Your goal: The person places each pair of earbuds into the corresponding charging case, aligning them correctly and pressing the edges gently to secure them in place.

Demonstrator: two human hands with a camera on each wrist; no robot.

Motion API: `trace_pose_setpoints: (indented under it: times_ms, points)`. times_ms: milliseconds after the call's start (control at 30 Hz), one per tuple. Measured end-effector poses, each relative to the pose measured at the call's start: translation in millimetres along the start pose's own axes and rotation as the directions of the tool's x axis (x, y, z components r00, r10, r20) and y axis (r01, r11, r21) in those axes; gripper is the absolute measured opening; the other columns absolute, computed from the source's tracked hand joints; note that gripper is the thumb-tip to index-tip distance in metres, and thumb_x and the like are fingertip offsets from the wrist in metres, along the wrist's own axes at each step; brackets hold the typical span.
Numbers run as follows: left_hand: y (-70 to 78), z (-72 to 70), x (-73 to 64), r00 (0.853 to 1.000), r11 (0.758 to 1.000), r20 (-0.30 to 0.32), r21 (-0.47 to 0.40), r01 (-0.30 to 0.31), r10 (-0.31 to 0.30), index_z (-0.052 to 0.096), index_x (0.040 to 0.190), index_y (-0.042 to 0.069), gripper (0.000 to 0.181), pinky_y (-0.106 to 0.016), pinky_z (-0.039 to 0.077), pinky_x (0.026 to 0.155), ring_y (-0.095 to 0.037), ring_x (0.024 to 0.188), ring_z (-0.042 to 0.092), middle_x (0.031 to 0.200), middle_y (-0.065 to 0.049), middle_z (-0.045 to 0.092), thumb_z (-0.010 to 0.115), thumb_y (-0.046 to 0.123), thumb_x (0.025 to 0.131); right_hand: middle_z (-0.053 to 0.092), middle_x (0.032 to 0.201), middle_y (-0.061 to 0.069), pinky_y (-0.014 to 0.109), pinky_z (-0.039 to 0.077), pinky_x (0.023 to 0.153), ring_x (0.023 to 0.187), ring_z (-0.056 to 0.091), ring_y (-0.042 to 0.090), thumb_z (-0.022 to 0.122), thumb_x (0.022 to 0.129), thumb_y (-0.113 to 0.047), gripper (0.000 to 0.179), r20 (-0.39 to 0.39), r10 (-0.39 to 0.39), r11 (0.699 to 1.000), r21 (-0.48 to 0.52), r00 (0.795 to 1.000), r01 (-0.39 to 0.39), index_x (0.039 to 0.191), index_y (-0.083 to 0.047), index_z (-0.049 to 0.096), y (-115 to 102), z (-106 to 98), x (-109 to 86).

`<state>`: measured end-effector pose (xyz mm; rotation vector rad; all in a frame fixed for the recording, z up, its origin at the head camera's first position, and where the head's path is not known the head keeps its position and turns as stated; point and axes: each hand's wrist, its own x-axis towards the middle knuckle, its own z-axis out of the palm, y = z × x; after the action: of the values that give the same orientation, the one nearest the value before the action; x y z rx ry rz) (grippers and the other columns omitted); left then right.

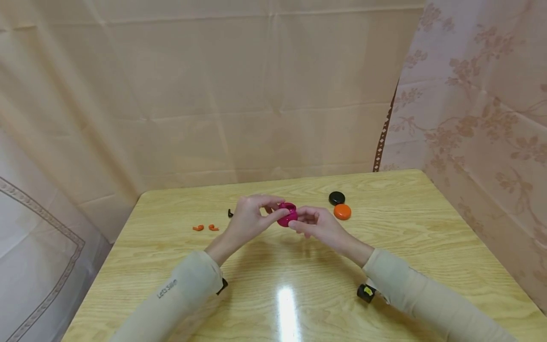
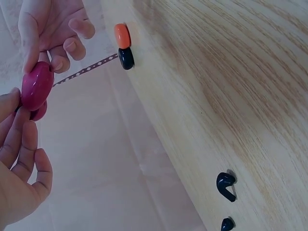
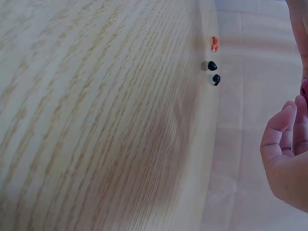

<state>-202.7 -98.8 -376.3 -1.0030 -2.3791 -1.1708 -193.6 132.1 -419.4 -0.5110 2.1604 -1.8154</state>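
Note:
A round magenta earbud case (image 1: 287, 220) is held above the table with its lid raised. My left hand (image 1: 252, 216) pinches it from the left with thumb and fingers. On the other side, the thumb and fingers of my right hand (image 1: 321, 227) grip its right edge. The left wrist view shows the glossy outside of the case (image 2: 37, 86) between both hands. Only a sliver of it appears in the right wrist view, beside my right hand (image 3: 291, 159). Whether earbuds sit inside the case cannot be made out.
Orange earbuds (image 1: 213, 228) lie on the wooden table (image 1: 171, 285), left of my hands. Black earbuds (image 2: 225, 185) lie nearby, partly hidden in the head view. At the back right, a black round case (image 1: 336, 198) touches an orange one (image 1: 342, 212). Curtains (image 1: 256, 118) hang behind.

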Motion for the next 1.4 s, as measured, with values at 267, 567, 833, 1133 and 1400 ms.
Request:
trace_pose_setpoints:
  times_ms: [267,567,833,1133,1400]
  points:
    - [0.1,0.0,-1.3,0.999,0.999,-0.005,0.039,-0.038,0.038,0.078,0.108,0.001,0.023,-0.022,0.045,0.047,-0.010,0.070,0.063,0.096,-0.008,0.077,0.077,0.017,0.093,0.069,0.104,0.021,0.036,0.055,0.068,0.081,0.063,0.026,0.073,0.096,-0.029,0.035,0.000,-0.011,1.000,0.006,1.000,0.011,0.120,-0.004,0.067,1.4,0.9,-0.1]
    - [-1.0,0.4,-3.0,0.998,0.998,0.006,0.005,-0.056,0.056,0.076,0.114,0.000,0.025,-0.021,0.045,0.048,-0.010,0.076,0.067,0.102,-0.008,0.077,0.077,0.014,0.093,0.070,0.108,0.021,0.045,0.057,0.074,0.098,0.060,0.053,0.073,0.096,-0.032,0.036,0.008,0.010,1.000,0.015,1.000,-0.010,0.121,-0.006,0.067,-1.2,0.6,-1.4]
    - [-1.4,0.3,-1.6,0.998,0.998,0.041,-0.011,-0.056,0.056,0.078,0.113,0.005,0.021,-0.026,0.053,0.058,-0.006,0.076,0.065,0.103,-0.004,0.077,0.076,0.012,0.093,0.072,0.101,0.012,0.043,0.057,0.074,0.097,0.060,0.051,0.072,0.097,-0.030,0.035,0.016,0.001,1.000,0.017,1.000,-0.001,0.122,-0.006,0.067,-1.9,-0.8,-0.1]
    - [1.9,0.6,0.2,0.998,0.999,0.062,-0.023,-0.023,0.025,0.078,0.112,0.005,0.022,-0.028,0.056,0.060,-0.005,0.075,0.067,0.101,-0.004,0.077,0.077,0.014,0.092,0.071,0.099,0.013,0.040,0.056,0.073,0.096,0.059,0.053,0.073,0.096,-0.030,0.034,-0.005,0.004,1.000,0.004,1.000,-0.004,0.122,-0.009,0.068,-0.5,-1.5,-0.6]
    - [3.5,1.1,0.3,0.997,0.999,0.076,-0.033,0.013,-0.011,0.079,0.109,0.006,0.020,-0.024,0.055,0.061,-0.004,0.076,0.068,0.100,-0.003,0.077,0.077,0.014,0.092,0.071,0.098,0.013,0.041,0.056,0.072,0.094,0.059,0.053,0.072,0.097,-0.028,0.031,-0.008,-0.012,1.000,0.004,1.000,0.012,0.120,-0.008,0.068,0.4,0.3,-1.0]
